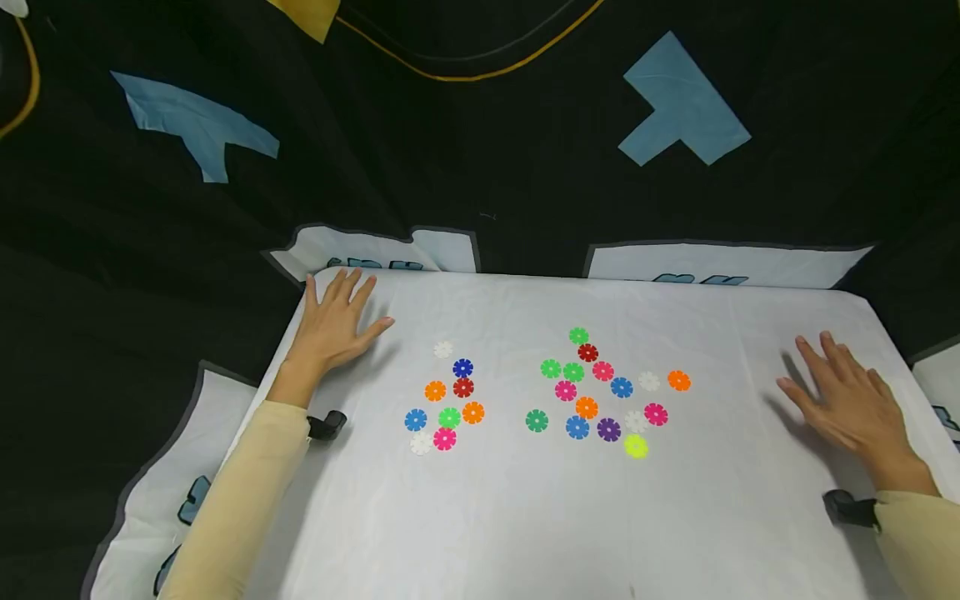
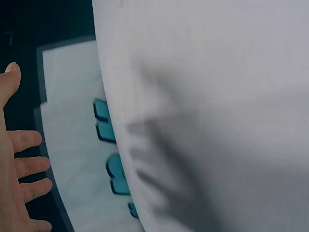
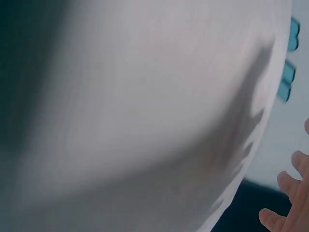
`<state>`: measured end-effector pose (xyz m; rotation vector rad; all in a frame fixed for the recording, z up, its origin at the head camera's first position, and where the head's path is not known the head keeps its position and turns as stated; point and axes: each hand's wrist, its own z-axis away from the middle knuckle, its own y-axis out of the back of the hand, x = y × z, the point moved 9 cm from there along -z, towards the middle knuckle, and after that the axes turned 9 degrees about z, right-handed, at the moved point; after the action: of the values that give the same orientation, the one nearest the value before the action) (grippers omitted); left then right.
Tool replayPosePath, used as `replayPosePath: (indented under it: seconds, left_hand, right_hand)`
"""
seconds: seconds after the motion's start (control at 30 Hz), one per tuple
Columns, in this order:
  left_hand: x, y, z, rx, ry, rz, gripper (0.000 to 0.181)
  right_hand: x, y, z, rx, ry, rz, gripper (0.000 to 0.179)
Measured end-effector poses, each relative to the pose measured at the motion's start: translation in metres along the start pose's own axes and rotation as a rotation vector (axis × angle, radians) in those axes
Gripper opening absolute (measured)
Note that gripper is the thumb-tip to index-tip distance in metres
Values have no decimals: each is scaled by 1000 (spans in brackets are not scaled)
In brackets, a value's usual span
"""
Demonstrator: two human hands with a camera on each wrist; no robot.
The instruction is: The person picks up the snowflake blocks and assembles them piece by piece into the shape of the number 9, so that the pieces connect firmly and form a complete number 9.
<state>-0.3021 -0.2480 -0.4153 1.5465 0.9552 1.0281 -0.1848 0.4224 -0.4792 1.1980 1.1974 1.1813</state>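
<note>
My left hand (image 1: pixel 330 329) is spread over the far left corner of the white table, fingers straight, holding nothing. On the right side, my right hand (image 1: pixel 858 408) is spread the same way above the cloth, with its shadow beside it. Between the hands lie small notched plastic discs in many colours. The left group includes a dark blue disc (image 1: pixel 462 368), a green disc (image 1: pixel 449 418) and a pink disc (image 1: pixel 445 439). A larger group sits right of the middle, with a purple disc (image 1: pixel 609 429), a yellow disc (image 1: pixel 636 446) and an orange disc (image 1: pixel 678 381).
The white tablecloth (image 1: pixel 480 517) covers the table up to its far edge. Behind it hangs a black curtain (image 1: pixel 450 150) with blue patches (image 1: pixel 686 100). Each wrist carries a black camera mount (image 1: pixel 327 426). Printed white fabric (image 1: pixel 727 262) borders the table.
</note>
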Motion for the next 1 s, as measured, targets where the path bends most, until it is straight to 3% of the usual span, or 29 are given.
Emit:
replayPosePath:
  seconds: [0.2, 0.37, 0.53, 0.63, 0.77, 1.0]
  left_hand:
    - [41, 1, -2, 7, -75, 70, 78]
    - [96, -8, -1, -35, -191, 172, 68]
    - [161, -25, 3, -106, -350, 242, 57]
    - [190, -35, 3, -153, -413, 296, 54]
    - [212, -51, -3, -240, -412, 397, 51]
    - [225, -75, -25, -340, -377, 540, 54]
  right_hand:
    - [-49, 15, 1, 104, 148, -69, 77]
    - [-111, 35, 2, 233, 301, -210, 61]
    - [-178, 38, 1, 204, 426, -302, 54]
    - [-211, 35, -2, 159, 473, -316, 55]
    - [-240, 29, -7, 103, 513, -345, 54]
    - [-264, 15, -24, -7, 520, -410, 54]
